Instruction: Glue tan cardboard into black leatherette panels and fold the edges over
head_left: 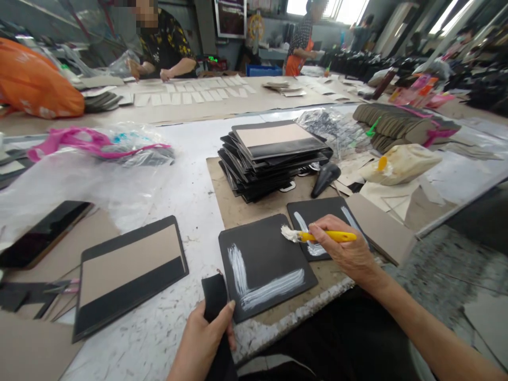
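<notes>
My right hand [345, 248] is closed round a yellow-handled brush [331, 236], its bristles coated in white paste. The bristles are at the upper right corner of a black panel [265, 259], which carries white strokes along its left and lower sides. Behind my right hand lies a second black panel [296, 209] with similar white strokes, partly hidden. My left hand [206, 330] grips a black strip [215, 296], with the thumb at the lower left edge of the first panel. Left of it lies a black panel with a beige face [130, 264].
A stack of black panels [273, 153] stands behind the work, beside a dark teardrop-shaped object [326, 179]. At right are a paste-smeared container [400, 164] and bundled grey pieces [400, 127]. A phone [43, 233] lies at left near plastic film [91, 180]. A co-worker [166, 47] works across the table.
</notes>
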A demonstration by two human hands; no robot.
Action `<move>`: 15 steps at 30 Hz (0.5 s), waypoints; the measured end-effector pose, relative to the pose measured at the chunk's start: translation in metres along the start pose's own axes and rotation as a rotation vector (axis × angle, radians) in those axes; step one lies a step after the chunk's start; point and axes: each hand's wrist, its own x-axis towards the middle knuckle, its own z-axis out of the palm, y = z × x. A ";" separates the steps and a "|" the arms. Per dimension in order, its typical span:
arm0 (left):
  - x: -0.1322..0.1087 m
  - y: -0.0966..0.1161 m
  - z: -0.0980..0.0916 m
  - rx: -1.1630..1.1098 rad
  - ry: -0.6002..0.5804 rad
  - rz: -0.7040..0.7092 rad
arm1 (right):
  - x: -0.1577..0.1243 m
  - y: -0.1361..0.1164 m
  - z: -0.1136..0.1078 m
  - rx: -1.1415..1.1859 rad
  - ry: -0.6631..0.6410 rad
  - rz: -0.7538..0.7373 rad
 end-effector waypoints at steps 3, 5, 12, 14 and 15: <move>0.001 0.000 -0.001 0.003 -0.038 -0.047 | 0.000 -0.004 -0.010 -0.001 -0.057 0.061; 0.002 -0.001 -0.002 -0.006 -0.041 -0.074 | 0.005 -0.005 -0.011 0.007 -0.037 0.068; 0.004 -0.004 -0.001 0.040 -0.011 -0.042 | 0.001 -0.006 -0.002 0.007 -0.057 0.005; 0.002 -0.001 0.000 0.053 0.004 -0.039 | -0.012 -0.010 -0.007 -0.004 -0.077 0.069; 0.000 0.000 0.000 0.059 0.007 -0.038 | -0.018 -0.013 -0.011 -0.007 -0.091 0.102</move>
